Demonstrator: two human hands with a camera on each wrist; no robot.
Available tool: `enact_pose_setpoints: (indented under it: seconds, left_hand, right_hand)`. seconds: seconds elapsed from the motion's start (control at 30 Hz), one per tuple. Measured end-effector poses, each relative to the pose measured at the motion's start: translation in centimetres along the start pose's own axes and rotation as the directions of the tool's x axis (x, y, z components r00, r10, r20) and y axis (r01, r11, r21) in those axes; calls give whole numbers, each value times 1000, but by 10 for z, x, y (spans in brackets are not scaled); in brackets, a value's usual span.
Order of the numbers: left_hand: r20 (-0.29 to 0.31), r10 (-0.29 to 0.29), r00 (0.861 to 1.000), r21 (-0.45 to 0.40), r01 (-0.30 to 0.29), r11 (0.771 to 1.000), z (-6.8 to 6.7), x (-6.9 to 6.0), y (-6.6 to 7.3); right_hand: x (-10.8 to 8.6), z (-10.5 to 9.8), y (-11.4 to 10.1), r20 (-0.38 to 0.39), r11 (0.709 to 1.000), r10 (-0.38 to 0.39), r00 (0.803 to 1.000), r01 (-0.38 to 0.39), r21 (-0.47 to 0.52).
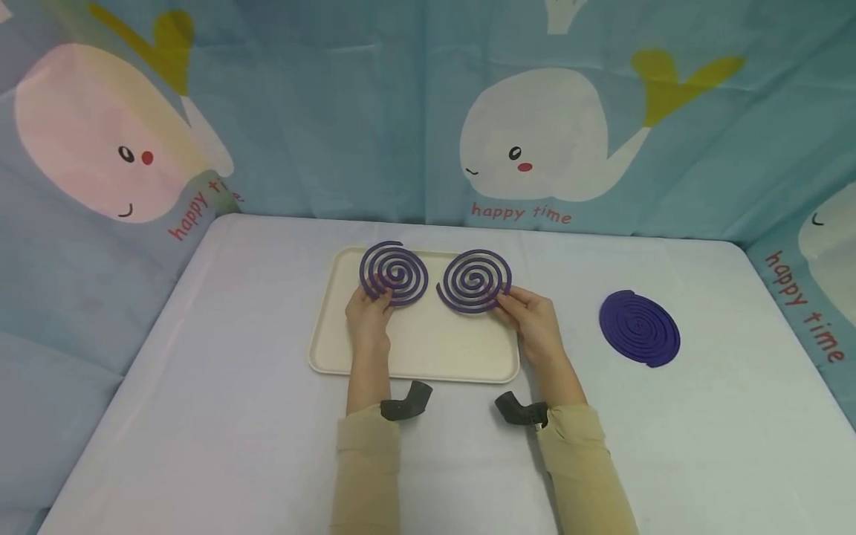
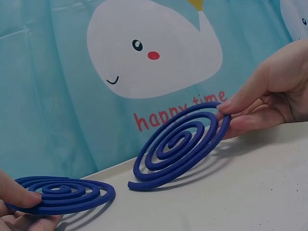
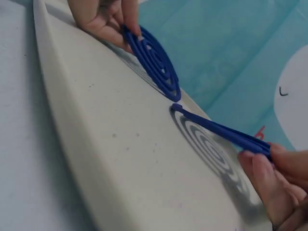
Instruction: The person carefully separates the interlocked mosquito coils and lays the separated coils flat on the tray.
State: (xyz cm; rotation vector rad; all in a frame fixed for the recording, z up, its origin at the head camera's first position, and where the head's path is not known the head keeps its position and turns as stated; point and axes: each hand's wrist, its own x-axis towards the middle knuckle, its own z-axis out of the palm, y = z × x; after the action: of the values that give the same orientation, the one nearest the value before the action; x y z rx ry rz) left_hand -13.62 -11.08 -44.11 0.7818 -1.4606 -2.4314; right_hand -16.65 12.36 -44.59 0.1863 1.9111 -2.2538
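Observation:
My left hand (image 1: 368, 325) pinches the edge of a single purple-blue mosquito coil (image 1: 397, 274) between thumb and fingers. My right hand (image 1: 537, 325) pinches the outer edge of another single mosquito coil (image 1: 475, 280). Both coils are held over the far part of a cream tray (image 1: 441, 349), apart from each other in the head view. In the left wrist view the left coil (image 2: 72, 196) lies nearly flat, while the right coil (image 2: 178, 149) tilts up toward the right hand. The right wrist view shows the right coil's spiral shadow on the tray.
A tightly wound purple coil disc (image 1: 638, 327), seemingly two coils nested together, lies on the white tablecloth (image 1: 221, 357) right of the tray. Behind the table hangs a blue curtain (image 1: 334, 134) with whale prints. Black wrist cameras sit at both cuffs.

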Motion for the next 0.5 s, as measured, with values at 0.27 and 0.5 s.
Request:
enact_pose_setpoints:
  seconds: [0.27,0.5]
  left_hand:
    - [-1,17,1000,-9,-17,1000,0,-1,0]
    - [-11,20,1000,-15,-20,1000,-1,0,0]
  right_hand:
    - [11,10,-6,-100,996,21,995,-30,-86]
    - [16,14,-5,-128,991,-2,992,-15,-131]
